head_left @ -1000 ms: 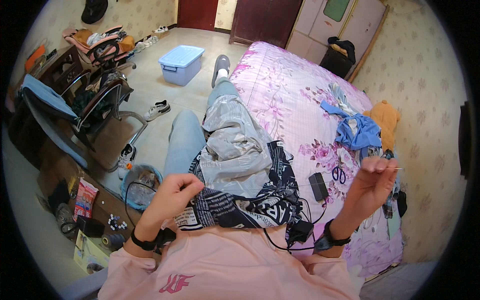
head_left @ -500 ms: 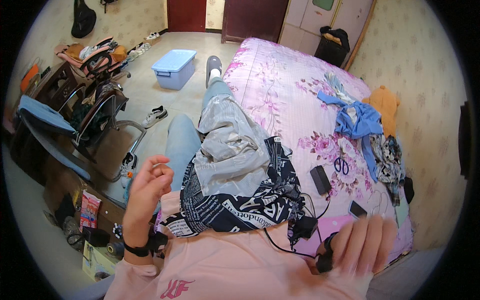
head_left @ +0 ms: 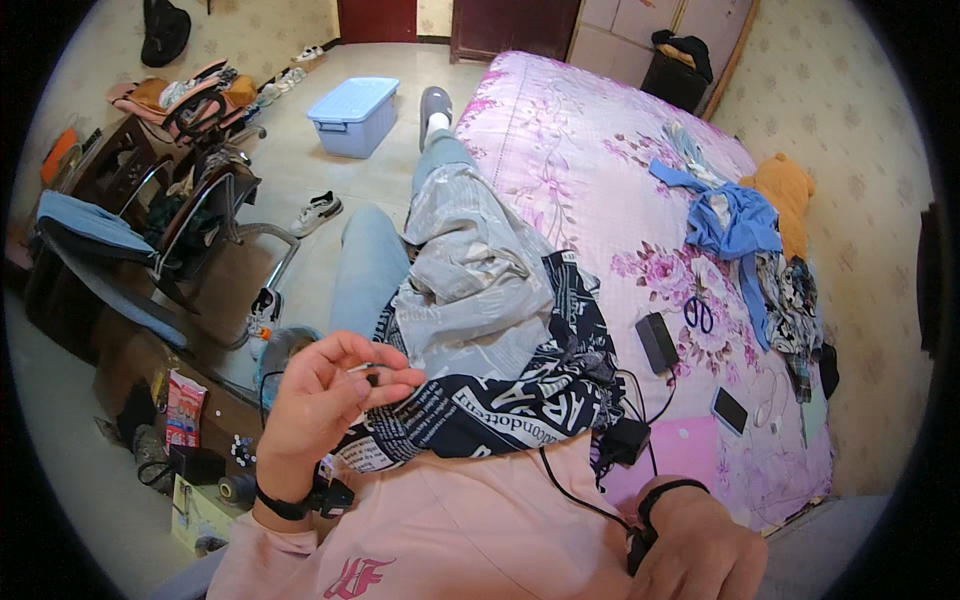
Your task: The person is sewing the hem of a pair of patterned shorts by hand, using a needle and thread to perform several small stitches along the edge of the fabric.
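Observation:
Across my lap lies a dark cloth with white printed lettering (head_left: 520, 405), its pale grey underside (head_left: 475, 270) folded out on top. Above the left edge of this cloth is my left hand (head_left: 325, 395), its thumb and fingertips brought together in a pinch. Whatever sits between those fingertips is too small to name. At the lower right, my right hand (head_left: 700, 545) is low beside my shirt, back upward and fingers curled under. Its fingertips are hidden, and so is anything in them. Dark-handled scissors (head_left: 699, 315) lie on the bed to the right.
The flowered bed (head_left: 560, 130) holds a black adapter (head_left: 657, 343), a phone (head_left: 730, 410), blue clothing (head_left: 735, 220) and an orange plush toy (head_left: 785, 190). A blue lidded bin (head_left: 355, 120) stands on the floor. Chairs (head_left: 205, 215) and a spool (head_left: 237, 489) are on the left.
My left hand has moved right, over the cloth's edge, its fingers now pinched. My right hand has dropped from its raised, blurred position toward the lower edge. The whole view has shifted slightly.

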Demonstrator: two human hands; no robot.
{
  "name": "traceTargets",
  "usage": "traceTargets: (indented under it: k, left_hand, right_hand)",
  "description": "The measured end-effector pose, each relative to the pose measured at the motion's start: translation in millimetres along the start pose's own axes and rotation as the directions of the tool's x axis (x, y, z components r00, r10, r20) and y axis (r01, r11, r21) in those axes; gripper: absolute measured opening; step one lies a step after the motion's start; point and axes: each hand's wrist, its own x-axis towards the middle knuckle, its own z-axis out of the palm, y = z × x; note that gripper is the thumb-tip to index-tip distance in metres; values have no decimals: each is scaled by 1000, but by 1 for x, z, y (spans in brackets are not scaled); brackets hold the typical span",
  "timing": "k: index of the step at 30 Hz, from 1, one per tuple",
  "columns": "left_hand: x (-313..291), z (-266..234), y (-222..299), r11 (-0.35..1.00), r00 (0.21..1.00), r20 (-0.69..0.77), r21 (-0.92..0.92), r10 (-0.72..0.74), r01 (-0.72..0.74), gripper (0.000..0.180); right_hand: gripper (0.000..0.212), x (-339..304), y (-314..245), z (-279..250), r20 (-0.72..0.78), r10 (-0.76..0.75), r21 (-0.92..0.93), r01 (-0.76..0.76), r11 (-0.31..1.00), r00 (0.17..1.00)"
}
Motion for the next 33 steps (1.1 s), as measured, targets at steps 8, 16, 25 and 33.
traceTargets:
  k: [8,16,25,33]
  left_hand:
    - [-2,8,7,997,995,-91,54,-45,50,26]
    - [34,-100,-2,929,916,-355,366,187,-48,18]
    - [18,-214,-11,632,709,-601,722,369,282,24]
    - [-3,-275,-17,33,643,-304,917,703,397,14]
  right_hand:
    - [22,-2,13,-3,-39,-90,-144,84,986,995]
    - [11,-39,-5,-22,-328,-182,-554,-32,832,927]
    - [20,-54,16,-20,-645,-566,-590,136,796,514]
    - [23,-56,19,-34,-797,-466,-563,-193,804,384]
